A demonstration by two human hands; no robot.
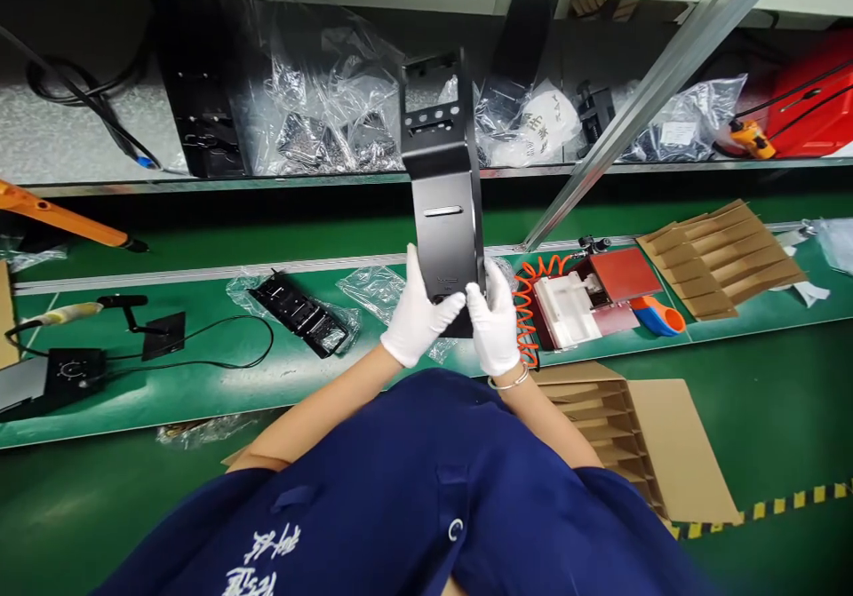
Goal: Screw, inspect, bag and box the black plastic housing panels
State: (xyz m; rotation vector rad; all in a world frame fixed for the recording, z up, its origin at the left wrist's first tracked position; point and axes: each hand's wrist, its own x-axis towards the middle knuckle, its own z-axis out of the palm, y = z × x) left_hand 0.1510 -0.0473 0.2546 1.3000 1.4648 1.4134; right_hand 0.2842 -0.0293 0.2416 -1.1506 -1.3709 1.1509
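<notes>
A long black metal housing (445, 170) with cut-outs at its far end is held upright in front of me over the green bench. My left hand (418, 316), in a white glove, grips its near end from the left. My right hand (495, 322), also gloved, grips the same end from the right, with a bracelet at the wrist. Both thumbs press on the panel's face. A second black part (299, 314) lies on a plastic bag on the bench to the left.
A soldering station (63, 374) with cable sits at the left. An orange coiled hose (530, 307), a white fixture (566, 307) and cardboard dividers (723, 254) lie to the right. An open carton with dividers (626, 427) stands near my right elbow. Bagged parts (320, 107) fill the shelf behind.
</notes>
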